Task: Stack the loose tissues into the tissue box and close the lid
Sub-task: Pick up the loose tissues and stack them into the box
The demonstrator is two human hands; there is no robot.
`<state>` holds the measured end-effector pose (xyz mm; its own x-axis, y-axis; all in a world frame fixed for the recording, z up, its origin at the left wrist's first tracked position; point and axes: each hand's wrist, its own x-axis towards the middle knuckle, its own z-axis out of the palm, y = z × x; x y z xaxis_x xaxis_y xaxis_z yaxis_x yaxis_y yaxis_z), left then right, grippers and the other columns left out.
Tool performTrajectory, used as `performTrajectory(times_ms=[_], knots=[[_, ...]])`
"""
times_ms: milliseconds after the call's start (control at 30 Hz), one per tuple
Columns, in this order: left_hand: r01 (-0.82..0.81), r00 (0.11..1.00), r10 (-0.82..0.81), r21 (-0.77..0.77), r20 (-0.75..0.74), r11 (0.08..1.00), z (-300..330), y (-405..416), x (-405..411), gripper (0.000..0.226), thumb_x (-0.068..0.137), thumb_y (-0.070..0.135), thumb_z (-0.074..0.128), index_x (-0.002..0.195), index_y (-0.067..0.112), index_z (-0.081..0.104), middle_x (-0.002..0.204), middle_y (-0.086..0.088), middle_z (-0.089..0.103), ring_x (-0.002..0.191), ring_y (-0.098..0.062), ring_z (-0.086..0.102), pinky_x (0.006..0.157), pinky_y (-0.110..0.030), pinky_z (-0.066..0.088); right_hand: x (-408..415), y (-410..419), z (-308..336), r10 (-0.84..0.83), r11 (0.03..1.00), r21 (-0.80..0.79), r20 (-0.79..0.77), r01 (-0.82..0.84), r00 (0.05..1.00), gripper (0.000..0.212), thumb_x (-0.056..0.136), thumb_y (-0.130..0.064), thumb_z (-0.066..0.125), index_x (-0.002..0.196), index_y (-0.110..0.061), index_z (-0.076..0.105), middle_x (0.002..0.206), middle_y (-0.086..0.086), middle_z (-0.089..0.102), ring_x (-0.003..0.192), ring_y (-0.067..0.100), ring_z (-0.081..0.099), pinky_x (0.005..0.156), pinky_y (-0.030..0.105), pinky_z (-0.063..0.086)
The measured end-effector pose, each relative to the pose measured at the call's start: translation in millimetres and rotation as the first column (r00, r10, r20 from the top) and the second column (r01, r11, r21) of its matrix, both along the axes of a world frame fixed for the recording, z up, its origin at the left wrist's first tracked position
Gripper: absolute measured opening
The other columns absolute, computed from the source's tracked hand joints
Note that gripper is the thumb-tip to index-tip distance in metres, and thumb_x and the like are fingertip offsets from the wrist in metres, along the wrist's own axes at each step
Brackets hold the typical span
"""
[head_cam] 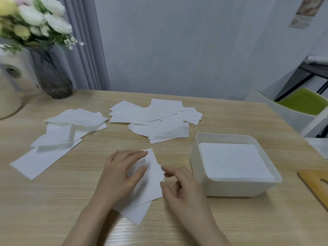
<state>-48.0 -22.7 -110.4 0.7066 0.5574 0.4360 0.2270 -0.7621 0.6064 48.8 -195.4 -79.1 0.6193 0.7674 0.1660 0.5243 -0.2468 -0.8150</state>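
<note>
Left hand (122,172) lies flat, fingers straight, pressing a small stack of tissues (147,189) onto the tabletop (230,219); right hand (179,189) sits just beside the stack's right edge, fingers loosely curled, fingertips at the edge, though the blur hides whether they pinch it. White tissue box (229,188), lid off, stands just right of the right hand, a neat pile of tissues (232,160) inside. Two loose heaps lie farther back, one far left (58,137), one at centre (156,119); wooden lid (316,185) at right edge, well apart from both hands.
</note>
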Motion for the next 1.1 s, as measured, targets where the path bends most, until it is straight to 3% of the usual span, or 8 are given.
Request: performTrajectory(times_ms=[133,267,367,567,667,833,1033,1100], knots=[[-0.025,0.984,0.016,-0.051,-0.177,0.998,-14.1,5.2,-9.4,0.066,0.074,0.069,0.041,0.128,0.037,0.060,0.133,0.023,0.049,0.131,0.004,0.036,0.117,-0.038,0.009,5.9,17.7,-10.0,-0.058,0.964,-0.261,-0.012,0.053,0.998,0.036,0.086,-0.036,0.060,0.120,-0.039,0.047,0.112,-0.024,0.048,0.100,-0.009,0.049,0.082,0.019,0.042],[-0.018,0.966,-0.003,-0.082,-0.257,0.996,-21.7,3.8,-14.5,0.079,0.068,0.076,0.035,0.135,0.038,0.053,0.141,0.028,0.033,0.140,0.009,0.018,0.117,-0.030,-0.010,9.6,27.5,-10.1,-0.162,0.934,-0.343,-0.156,0.101,0.974,0.032,0.081,-0.039,0.063,0.110,-0.037,0.050,0.095,-0.018,0.057,0.092,0.000,0.057,0.083,0.028,0.047],[-0.019,0.970,-0.003,-0.087,-0.245,0.996,-23.3,3.4,-16.3,0.078,0.068,0.076,0.037,0.134,0.038,0.053,0.144,0.026,0.035,0.140,0.010,0.017,0.117,-0.029,-0.010,12.1,31.8,-11.2,-0.198,0.936,-0.332,-0.221,0.117,0.955,0.031,0.079,-0.039,0.066,0.106,-0.033,0.052,0.075,-0.014,0.058,0.081,0.007,0.060,0.082,0.035,0.050],[-0.006,0.968,-0.019,-0.098,-0.251,0.995,-20.3,3.2,-17.8,0.078,0.069,0.076,0.035,0.135,0.039,0.051,0.142,0.030,0.031,0.141,0.011,0.015,0.117,-0.028,-0.011,14.4,39.7,-12.3,-0.192,0.935,-0.333,-0.188,0.122,0.963,0.009,0.081,-0.034,0.066,0.086,-0.029,0.060,0.062,-0.014,0.054,0.066,0.006,0.053,0.061,0.028,0.038],[-0.017,0.983,-0.011,-0.148,-0.184,0.989,-20.7,2.2,-17.2,0.072,0.071,0.074,0.040,0.134,0.040,0.051,0.142,0.029,0.034,0.141,0.009,0.018,0.120,-0.031,-0.005,15.3,42.0,-15.9,-0.229,0.951,-0.261,-0.226,0.168,0.947,0.009,0.083,-0.026,0.065,0.076,-0.023,0.061,0.050,-0.017,0.054,0.056,0.005,0.051,0.059,0.029,0.039],[-0.071,0.996,0.088,-0.357,0.032,0.931,-12.8,0.8,-16.7,0.060,0.076,0.061,0.058,0.132,0.041,0.050,0.138,0.026,0.046,0.134,0.003,0.037,0.115,-0.038,0.028,11.2,42.6,-13.3,-0.204,0.976,-0.049,-0.559,0.214,0.804,0.010,0.094,-0.014,0.059,0.090,-0.006,0.060,0.042,-0.007,0.049,0.033,0.011,0.035,0.038,0.021,0.026],[0.042,0.942,0.214,-0.723,0.259,0.689,1.8,-7.4,-12.9,0.051,0.088,0.021,0.072,0.132,0.033,0.050,0.114,0.031,0.065,0.112,0.011,0.058,0.090,-0.015,0.048,2.3,48.6,-7.2,-0.109,0.976,0.053,-0.722,0.213,0.683,0.015,0.094,-0.015,0.060,0.097,0.000,0.058,0.049,-0.002,0.056,0.033,0.010,0.032,0.034,0.017,0.022],[0.109,0.926,0.216,-0.765,0.311,0.635,6.0,-7.5,-12.3,0.042,0.091,0.009,0.065,0.128,0.028,0.058,0.110,0.019,0.072,0.103,0.000,0.066,0.081,-0.017,0.052,-0.9,50.2,-4.8,-0.078,0.977,0.084,-0.720,0.197,0.690,0.016,0.094,-0.013,0.059,0.097,0.002,0.057,0.050,-0.001,0.056,0.033,0.009,0.033,0.035,0.017,0.023]])
